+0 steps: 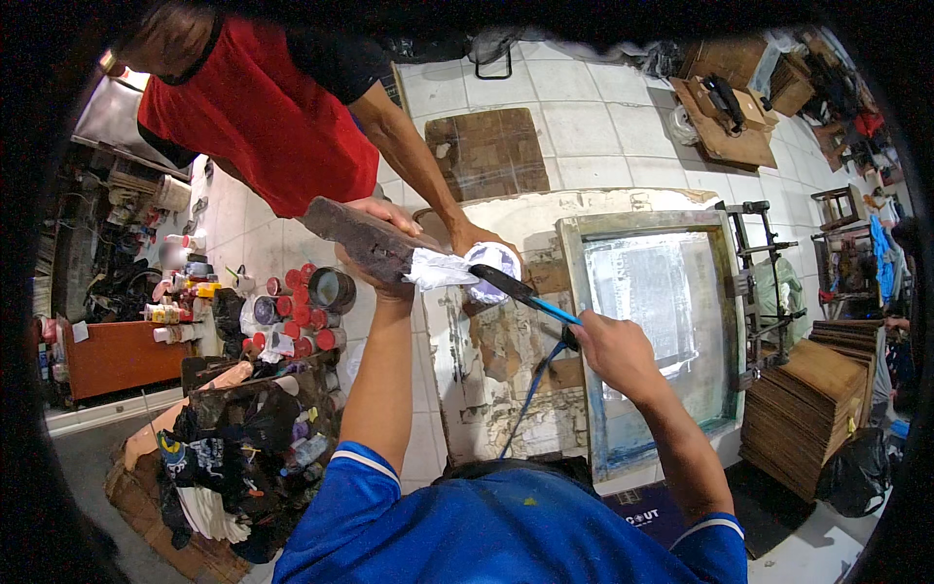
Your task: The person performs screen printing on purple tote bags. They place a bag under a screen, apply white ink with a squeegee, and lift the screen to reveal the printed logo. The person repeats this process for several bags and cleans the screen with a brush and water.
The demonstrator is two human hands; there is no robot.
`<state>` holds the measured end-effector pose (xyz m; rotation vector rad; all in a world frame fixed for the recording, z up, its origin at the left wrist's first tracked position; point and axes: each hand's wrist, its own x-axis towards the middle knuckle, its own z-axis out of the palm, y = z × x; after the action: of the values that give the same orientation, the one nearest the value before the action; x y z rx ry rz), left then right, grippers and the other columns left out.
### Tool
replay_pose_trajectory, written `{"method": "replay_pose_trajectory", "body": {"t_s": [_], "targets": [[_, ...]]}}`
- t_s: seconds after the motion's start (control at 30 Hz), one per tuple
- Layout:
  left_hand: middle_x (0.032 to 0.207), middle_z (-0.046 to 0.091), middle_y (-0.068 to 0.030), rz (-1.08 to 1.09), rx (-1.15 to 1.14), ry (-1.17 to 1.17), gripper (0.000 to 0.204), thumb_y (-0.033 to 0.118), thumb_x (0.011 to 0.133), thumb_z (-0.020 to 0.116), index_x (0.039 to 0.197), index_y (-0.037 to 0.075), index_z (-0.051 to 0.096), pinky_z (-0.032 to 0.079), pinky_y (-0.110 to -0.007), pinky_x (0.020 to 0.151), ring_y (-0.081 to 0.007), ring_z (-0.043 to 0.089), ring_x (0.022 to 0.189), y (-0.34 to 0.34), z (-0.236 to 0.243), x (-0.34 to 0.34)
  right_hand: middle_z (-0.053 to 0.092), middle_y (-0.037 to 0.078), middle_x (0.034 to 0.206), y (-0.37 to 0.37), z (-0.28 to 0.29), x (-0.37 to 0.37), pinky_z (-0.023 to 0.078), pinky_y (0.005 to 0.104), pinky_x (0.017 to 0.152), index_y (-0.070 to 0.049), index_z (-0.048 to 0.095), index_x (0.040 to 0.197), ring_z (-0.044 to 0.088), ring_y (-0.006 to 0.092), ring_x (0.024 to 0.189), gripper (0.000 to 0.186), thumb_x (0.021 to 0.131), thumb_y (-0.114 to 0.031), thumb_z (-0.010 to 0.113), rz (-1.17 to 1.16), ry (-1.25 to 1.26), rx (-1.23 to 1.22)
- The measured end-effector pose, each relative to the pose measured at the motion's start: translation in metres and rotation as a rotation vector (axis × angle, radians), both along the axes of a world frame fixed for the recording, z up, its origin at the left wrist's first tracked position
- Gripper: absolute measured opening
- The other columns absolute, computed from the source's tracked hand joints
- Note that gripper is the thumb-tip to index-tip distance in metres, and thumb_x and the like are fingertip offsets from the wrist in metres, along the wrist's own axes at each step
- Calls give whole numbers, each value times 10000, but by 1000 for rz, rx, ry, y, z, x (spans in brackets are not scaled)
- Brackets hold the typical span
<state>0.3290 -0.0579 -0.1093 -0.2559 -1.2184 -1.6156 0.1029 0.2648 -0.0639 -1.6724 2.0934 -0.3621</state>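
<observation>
My left hand (pixel 389 219) grips a dark, worn block-like board (pixel 362 243), tilted, with thick white paste (pixel 433 270) on its right end. My right hand (pixel 618 346) is closed on a blue-handled spatula (pixel 559 312), whose dark blade reaches to the white-smeared container (pixel 492 283) beside the paste. A co-worker's hand (pixel 472 236) holds that container from behind. Below them lies a stained, peeling board (pixel 467 389). A dark blue cord (pixel 525 404) runs down across it.
A framed screen (pixel 572 292) lies at right on the board, beside black metal clamps (pixel 754 234). Stacked cardboard sheets (pixel 798 419) stand lower right. Several paint containers (pixel 302 316) and dark rags (pixel 219 448) crowd the left. The co-worker in a red shirt (pixel 258 117) leans in from the upper left.
</observation>
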Motion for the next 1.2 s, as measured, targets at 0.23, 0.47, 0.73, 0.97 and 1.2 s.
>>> {"method": "replay_pose_trajectory", "body": {"t_s": [0.23,0.47,0.73,0.97,1.2], "targets": [[1036,683,-317,-257,-214,69,423,266,987,640,1214,-87,592,588,-546,827,-431,708,913,-21,28,11,687,174,744,-21,6,4,554,510,625,-55,612,940,697,388,694,246,1019,-283,563,29,172,66],[920,673,-260,10,-167,127,384,316,1014,597,1134,-49,583,609,-502,741,-367,698,799,4,88,25,736,121,811,-77,40,19,591,435,646,-57,736,823,744,319,750,137,883,-138,644,237,408,87],[974,668,-265,-91,-321,126,407,319,1017,577,1178,-55,585,595,-513,767,-384,688,834,-1,139,47,740,209,1098,-140,79,52,577,452,877,-25,762,1037,720,357,1043,243,941,-186,607,341,152,422],[1045,651,-221,-598,-420,130,380,294,1046,529,1224,-40,554,548,-526,873,-372,661,938,-10,195,8,645,202,1357,-143,162,-19,476,440,1080,-28,613,1392,619,318,1236,644,1037,-557,517,275,-576,-263],[1039,630,-164,-942,-267,289,461,443,1048,479,1205,18,559,490,-509,936,-318,604,975,60,222,-175,719,52,1004,-113,175,-60,524,271,761,-60,712,1205,659,107,873,661,1008,-656,505,133,-1041,-261]]}}
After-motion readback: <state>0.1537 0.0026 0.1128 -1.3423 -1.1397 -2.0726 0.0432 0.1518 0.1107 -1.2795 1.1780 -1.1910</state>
